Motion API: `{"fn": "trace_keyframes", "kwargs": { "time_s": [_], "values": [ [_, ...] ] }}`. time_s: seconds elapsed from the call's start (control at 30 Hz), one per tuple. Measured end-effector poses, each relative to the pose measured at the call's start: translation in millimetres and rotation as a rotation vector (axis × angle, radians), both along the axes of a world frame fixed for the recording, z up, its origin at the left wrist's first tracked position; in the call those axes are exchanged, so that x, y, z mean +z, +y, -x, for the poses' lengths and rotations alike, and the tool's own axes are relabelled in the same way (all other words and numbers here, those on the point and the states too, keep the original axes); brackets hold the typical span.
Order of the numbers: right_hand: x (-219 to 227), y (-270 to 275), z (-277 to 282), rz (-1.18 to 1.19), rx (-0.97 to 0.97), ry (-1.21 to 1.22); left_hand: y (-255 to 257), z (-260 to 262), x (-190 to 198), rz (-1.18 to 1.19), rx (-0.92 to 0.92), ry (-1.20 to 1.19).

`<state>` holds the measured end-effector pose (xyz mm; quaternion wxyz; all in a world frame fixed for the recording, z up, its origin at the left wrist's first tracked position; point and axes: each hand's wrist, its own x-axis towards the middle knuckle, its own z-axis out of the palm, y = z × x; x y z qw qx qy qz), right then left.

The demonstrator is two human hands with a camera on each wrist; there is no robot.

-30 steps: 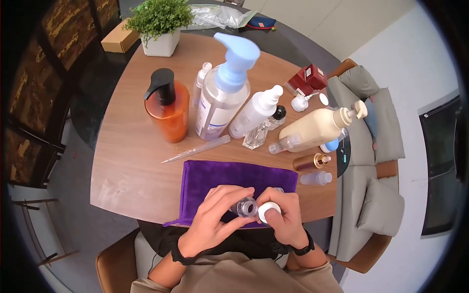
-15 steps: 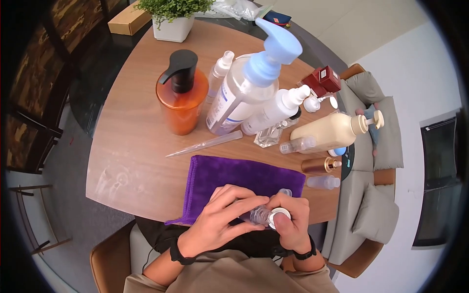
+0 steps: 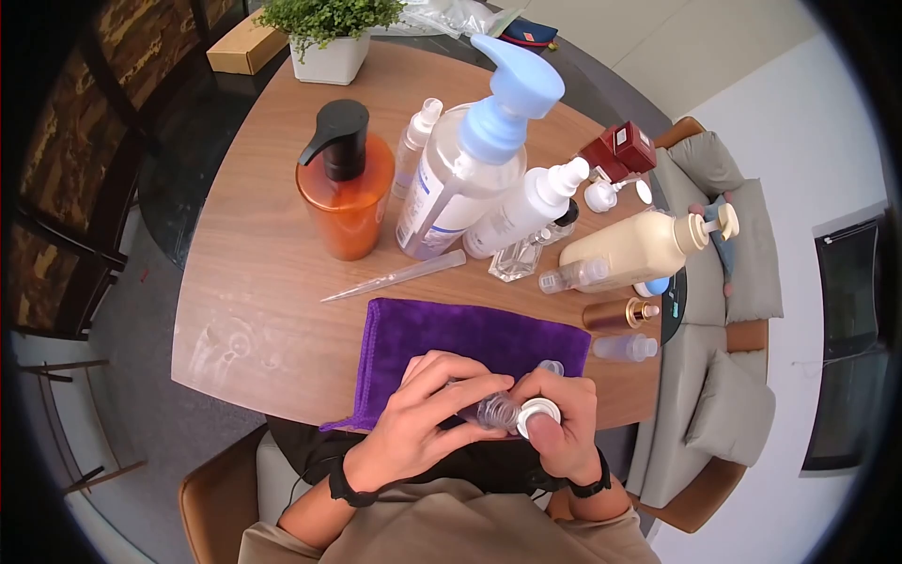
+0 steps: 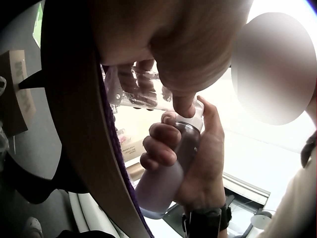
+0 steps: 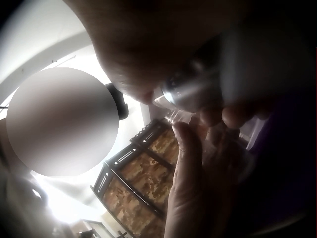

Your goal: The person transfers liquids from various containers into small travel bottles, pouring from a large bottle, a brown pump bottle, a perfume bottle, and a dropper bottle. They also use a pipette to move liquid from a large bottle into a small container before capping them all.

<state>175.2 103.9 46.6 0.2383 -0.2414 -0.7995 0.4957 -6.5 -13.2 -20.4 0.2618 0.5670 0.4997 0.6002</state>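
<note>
My left hand [image 3: 423, 406] holds a small clear plastic bottle [image 3: 493, 411], tilted with its uncapped threaded neck towards the right. Fingers of that hand show through its transparent wall in the left wrist view. A pump bottle with a translucent lilac body [image 4: 161, 191] and a silver collar is gripped by my right hand [image 3: 567, 414]. The right thumb lies on its white pump head [image 3: 539, 414]. The clear bottle's mouth is right at the pump head. Beneath both hands lies a purple cloth [image 3: 470, 329].
Beyond the cloth stand an amber pump bottle [image 3: 346, 216], a large blue-topped pump bottle [image 3: 460, 188] and a white bottle [image 3: 517, 216]. A clear pointed tube [image 3: 395, 275] lies left of them. At the right are a cream pump bottle [image 3: 625, 252], a brown bottle [image 3: 611, 315] and red boxes [image 3: 620, 150].
The clear bottle has tipped, its mouth turning from facing up to the pump head on the right. Both hands have shifted slightly right in the head view, and the view itself has shifted.
</note>
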Motion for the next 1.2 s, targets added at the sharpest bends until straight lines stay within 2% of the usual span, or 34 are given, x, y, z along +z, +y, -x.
{"fn": "trace_keyframes", "kwargs": {
  "time_s": [0.1,0.67,0.97,1.2],
  "values": [
    [-2.7,1.4,-4.3,-0.031,0.0,-0.057,0.4,-1.0,1.1,-0.009,0.016,0.009],
    [-3.1,-1.4,-2.8,0.014,-0.025,-0.029,-0.9,-1.6,3.2,0.006,0.059,0.033],
    [-2.2,-1.2,-1.3,0.022,-0.018,-0.037,-2.1,-3.7,2.5,0.022,0.052,-0.044],
    [-3.1,0.4,-2.6,0.048,-0.012,-0.027,-1.6,-0.8,3.7,0.019,0.053,0.038]
  ]
}}
